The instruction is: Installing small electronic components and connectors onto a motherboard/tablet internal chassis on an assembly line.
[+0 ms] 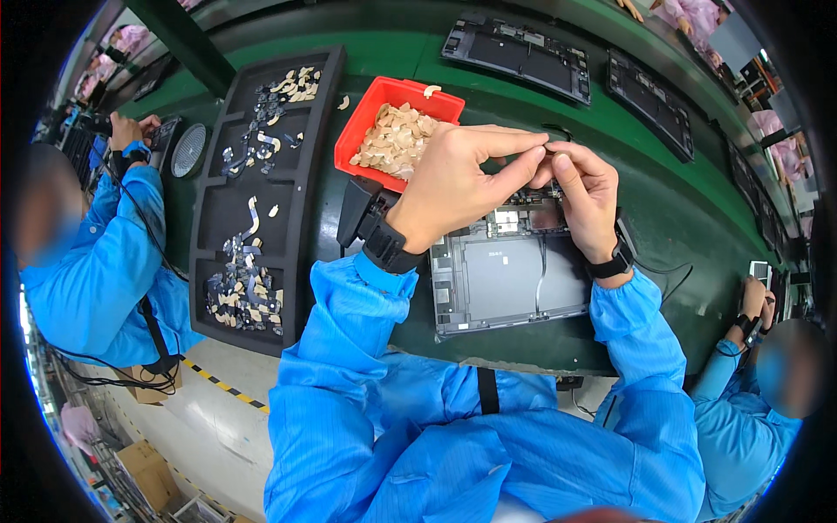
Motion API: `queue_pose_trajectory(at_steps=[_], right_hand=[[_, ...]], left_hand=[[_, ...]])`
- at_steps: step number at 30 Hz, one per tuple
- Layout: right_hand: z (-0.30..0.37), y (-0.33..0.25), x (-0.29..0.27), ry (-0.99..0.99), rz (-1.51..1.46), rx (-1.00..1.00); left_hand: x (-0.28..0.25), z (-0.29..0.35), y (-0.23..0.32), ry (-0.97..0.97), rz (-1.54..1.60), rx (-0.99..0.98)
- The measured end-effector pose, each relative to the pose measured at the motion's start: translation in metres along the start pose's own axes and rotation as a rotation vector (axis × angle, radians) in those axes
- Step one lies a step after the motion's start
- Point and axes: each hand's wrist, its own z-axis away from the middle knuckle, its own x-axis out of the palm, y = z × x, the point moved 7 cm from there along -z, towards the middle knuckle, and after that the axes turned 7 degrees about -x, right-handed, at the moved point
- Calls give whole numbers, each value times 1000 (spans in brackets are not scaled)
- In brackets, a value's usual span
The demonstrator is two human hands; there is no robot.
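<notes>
My left hand [466, 179] and my right hand [586, 196] meet above the far edge of an open laptop chassis [497, 279]. Thumb and forefinger of each are pinched together, the tips nearly touching. Whatever they hold is too small to make out. Beneath them lies the chassis, with a circuit board [527, 220] along its far side and a large grey battery in front. A red bin [357, 139] of small tan curved pieces [394, 139] stands just beyond my left hand. Each wrist wears a black strap.
Left of me lies a black compartment tray [296, 200] of flex cables and tan pieces. More open chassis [519, 57] line the green bench's far side, another [649, 100] to their right. Co-workers in blue sit at both sides. A black cable [667, 268] curls beside my right wrist.
</notes>
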Motion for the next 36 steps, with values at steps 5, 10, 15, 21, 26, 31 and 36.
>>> queue_pose_trajectory(at_steps=[5,10,15,21,26,31,36], right_hand=[[-1,-4,-1,-16,18,-49],[-1,-8,4,-39,42,-91],[0,-7,3,-66,-57,-39],[-4,4,17,-62,21,149],[0,13,13,-9,52,362],[4,22,12,-149,115,193],[1,11,20,-163,96,201]], left_hand=[[-3,-2,4,-10,-30,23],[-5,-1,18,24,-251,251],[-35,-3,27,201,-481,268],[-82,-4,25,674,-1034,274],[-21,0,30,159,-647,488],[22,8,13,26,-606,475],[13,3,11,131,-648,448]])
